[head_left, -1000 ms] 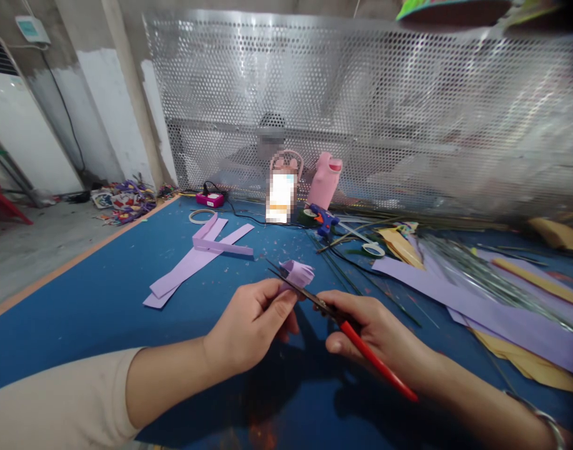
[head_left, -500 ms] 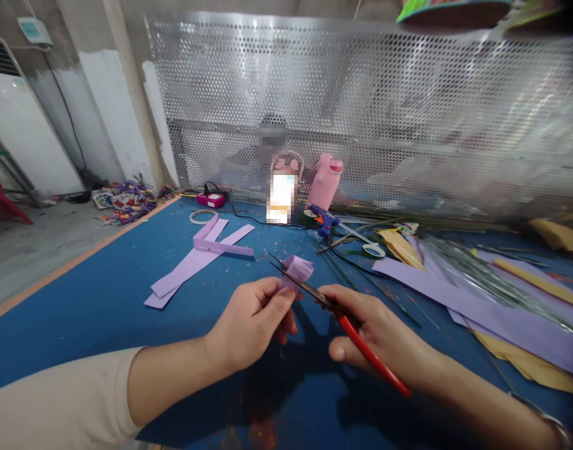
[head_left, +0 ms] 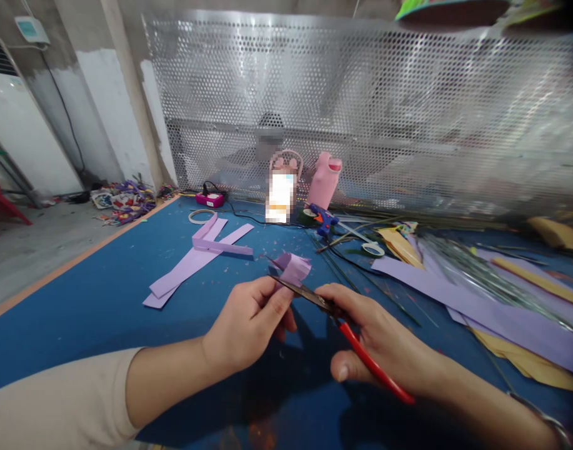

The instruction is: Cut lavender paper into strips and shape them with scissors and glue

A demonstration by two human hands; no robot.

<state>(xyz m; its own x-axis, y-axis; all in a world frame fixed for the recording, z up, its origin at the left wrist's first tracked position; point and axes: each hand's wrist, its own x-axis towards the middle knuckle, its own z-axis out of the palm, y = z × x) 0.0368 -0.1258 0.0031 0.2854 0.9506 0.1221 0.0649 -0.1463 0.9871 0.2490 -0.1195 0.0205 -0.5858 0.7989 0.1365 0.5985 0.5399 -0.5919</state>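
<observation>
My left hand [head_left: 252,322] pinches a short curled piece of purple paper [head_left: 295,267] between thumb and fingers, above the blue table. The paper's upper end is fringed and bends to the right. My right hand [head_left: 375,331] is closed round scissors [head_left: 375,365] with red handles and dark blades. The blades are parted and point left, on either side of the paper just above my left thumb. Left of my hands lie several flat and folded purple paper strips [head_left: 187,275].
A blue hot glue gun [head_left: 321,219], a pink bottle-like object [head_left: 324,181] and a lit phone [head_left: 280,197] stand at the back. Tape rolls [head_left: 202,216] and a magenta power box [head_left: 210,199] are near. Purple sheets [head_left: 459,300], wrapped green stems and tan paper cover the right side.
The scissor blades have opened wider around the purple paper, with the lower handle dropping slightly. The paper's fringed end has turned a little. My left hand has hardly moved.
</observation>
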